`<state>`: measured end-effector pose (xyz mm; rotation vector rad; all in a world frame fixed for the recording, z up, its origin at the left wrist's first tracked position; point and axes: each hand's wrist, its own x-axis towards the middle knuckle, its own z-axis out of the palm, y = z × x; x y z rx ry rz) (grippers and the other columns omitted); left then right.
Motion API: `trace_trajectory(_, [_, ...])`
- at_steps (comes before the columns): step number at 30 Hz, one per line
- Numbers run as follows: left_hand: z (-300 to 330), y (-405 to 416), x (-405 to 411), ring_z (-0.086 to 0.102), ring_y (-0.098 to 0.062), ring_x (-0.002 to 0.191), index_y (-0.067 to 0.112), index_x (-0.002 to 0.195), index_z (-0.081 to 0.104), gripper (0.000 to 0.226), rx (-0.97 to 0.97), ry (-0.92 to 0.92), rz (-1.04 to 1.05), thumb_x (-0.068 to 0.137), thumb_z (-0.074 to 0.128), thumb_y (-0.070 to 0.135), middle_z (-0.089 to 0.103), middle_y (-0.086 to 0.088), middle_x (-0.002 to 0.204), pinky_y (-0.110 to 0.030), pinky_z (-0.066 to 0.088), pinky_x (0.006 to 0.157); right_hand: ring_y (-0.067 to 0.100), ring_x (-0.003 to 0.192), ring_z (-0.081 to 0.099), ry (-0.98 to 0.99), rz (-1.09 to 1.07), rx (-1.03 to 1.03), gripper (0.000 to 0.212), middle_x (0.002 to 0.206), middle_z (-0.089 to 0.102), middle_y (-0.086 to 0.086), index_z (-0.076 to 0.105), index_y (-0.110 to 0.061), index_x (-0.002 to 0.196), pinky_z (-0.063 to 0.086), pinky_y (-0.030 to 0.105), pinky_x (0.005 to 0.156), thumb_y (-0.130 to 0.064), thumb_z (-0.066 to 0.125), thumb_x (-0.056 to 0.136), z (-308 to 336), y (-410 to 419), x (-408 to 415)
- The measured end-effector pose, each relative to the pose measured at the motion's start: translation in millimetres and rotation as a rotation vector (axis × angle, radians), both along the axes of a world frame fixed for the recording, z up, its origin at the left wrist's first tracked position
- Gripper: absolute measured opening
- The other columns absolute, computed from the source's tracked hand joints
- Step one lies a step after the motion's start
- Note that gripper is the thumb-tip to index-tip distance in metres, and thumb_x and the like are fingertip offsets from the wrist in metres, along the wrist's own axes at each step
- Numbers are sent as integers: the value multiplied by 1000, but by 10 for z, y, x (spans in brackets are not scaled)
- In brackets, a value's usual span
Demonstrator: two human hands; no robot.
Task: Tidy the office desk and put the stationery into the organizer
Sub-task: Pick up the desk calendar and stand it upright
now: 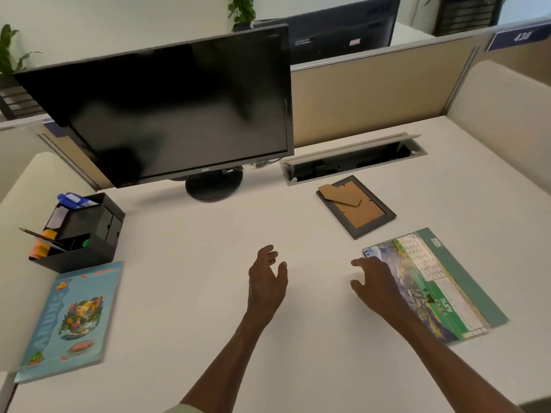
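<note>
Two bare hands hover mid-frame holding nothing, left hand loosely spread, right hand seemingly brushing the green-backed June calendar, the black box-shaped stationery organizer at left.

Bright, even overhead light leaves only faint shadows on the white desk. The dark monitor screen carries soft grey reflections. Wide-angle bending curves the edges, and slight motion blur softens everything.
</note>
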<state>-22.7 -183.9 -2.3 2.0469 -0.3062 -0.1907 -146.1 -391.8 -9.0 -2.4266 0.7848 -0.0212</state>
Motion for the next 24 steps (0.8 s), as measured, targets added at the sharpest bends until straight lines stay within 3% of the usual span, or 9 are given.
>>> trace_trajectory(4, [-15,-421,-121,60,-10,107,17,128,51,43,30,15,-137,88,64,18,64,2,118,-32,50,93,29,117,44,79,-40,-119,52,130,51,6,53,-17,127,38,40,93,-37,70,82,-41,-192,-434])
trace_trajectory(9, [-31,-910,-285,60,-17,112,9,130,50,40,74,-25,-338,91,60,13,64,-5,122,-35,48,96,27,132,28,250,-89,-237,76,146,36,-2,44,-33,131,33,50,101,-74,60,70,-105,-327,-903])
trace_trajectory(12, [-41,-1183,-345,56,-21,121,7,133,48,38,131,-2,-410,95,51,9,61,-8,130,-34,44,103,32,144,1,361,-125,-139,103,160,-1,-2,16,-43,145,19,65,107,-83,58,60,-273,-393,-1185])
trace_trajectory(16, [-79,-1502,-384,45,-26,134,6,143,37,46,273,49,-507,98,43,9,48,-11,146,-33,34,112,32,142,-25,371,-81,-39,116,152,-37,-7,-16,-53,142,11,71,107,-88,55,56,-412,-487,-1388])
trace_trajectory(20, [-156,-1703,-423,45,-30,133,5,146,31,49,353,68,-559,98,40,8,47,-14,145,-33,36,108,32,144,-21,304,-85,-89,103,156,-29,-6,-4,-49,146,12,69,108,-81,53,67,-425,-489,-1411])
trace_trajectory(24, [-161,-1818,-441,56,-29,108,7,124,49,31,336,100,-505,95,38,13,60,-13,120,-31,40,91,36,146,-7,240,-105,-142,93,161,-8,6,23,-39,147,17,67,109,-71,62,70,-407,-461,-1443])
